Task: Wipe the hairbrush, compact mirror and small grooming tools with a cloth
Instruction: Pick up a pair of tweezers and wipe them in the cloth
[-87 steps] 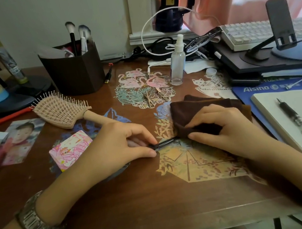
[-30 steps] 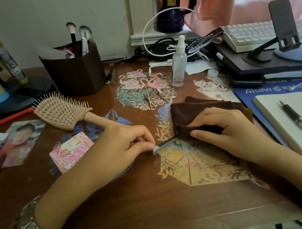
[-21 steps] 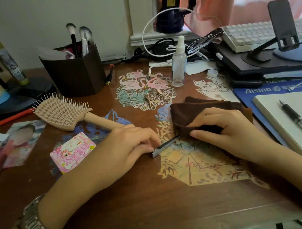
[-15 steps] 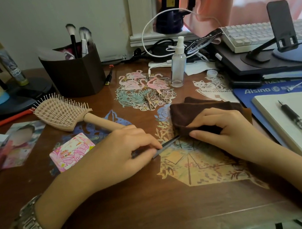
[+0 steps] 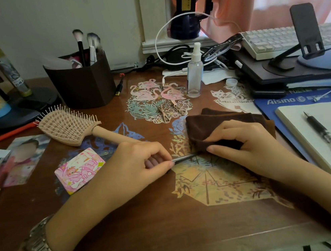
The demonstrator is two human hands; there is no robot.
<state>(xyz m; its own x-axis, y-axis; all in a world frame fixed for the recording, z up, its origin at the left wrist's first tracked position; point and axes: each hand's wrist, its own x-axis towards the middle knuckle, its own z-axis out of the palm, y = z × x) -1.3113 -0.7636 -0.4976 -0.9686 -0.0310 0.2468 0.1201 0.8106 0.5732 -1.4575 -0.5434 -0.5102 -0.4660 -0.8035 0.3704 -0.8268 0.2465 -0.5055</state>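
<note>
Since the frame half a second back: the slim grey metal grooming tool (image 5: 183,157) has slid deeper into the fold of the dark brown cloth (image 5: 213,128); only a short length shows between the two hands, where more showed before.
Meaning for the task: judged as a mid-stroke pass, the tool drawn back and forth through the cloth; the tool wipe looks under way, not finished.
Left hand (image 5: 136,166): fingers closed narrow, thumb and forefinger pinching the near end of the tool, low over the brown wooden desk (image 5: 152,231).
Right hand (image 5: 244,142): pressed on the cloth, thumb and fingers squeezing the fold around the tool's far end (tip hidden inside).
Hairbrush: one, pale pink plastic vented hairbrush (image 5: 71,126), bristles up, lying left of centre, its handle running toward the left hand; untouched now.
Compact mirror: one, pink illustrated rectangular compact (image 5: 80,170), flat on the desk just left of the left wrist; closed.
Small tools counted: one in hand; two thin rose-gold picks (image 5: 163,114) lying on the flamingo paper cutout beyond the hands.
Cloths: one.
Other: one clear spray bottle (image 5: 194,73) standing behind the cloth; one dark brown brush holder (image 5: 82,83) with makeup brushes (three heads visible).
</note>
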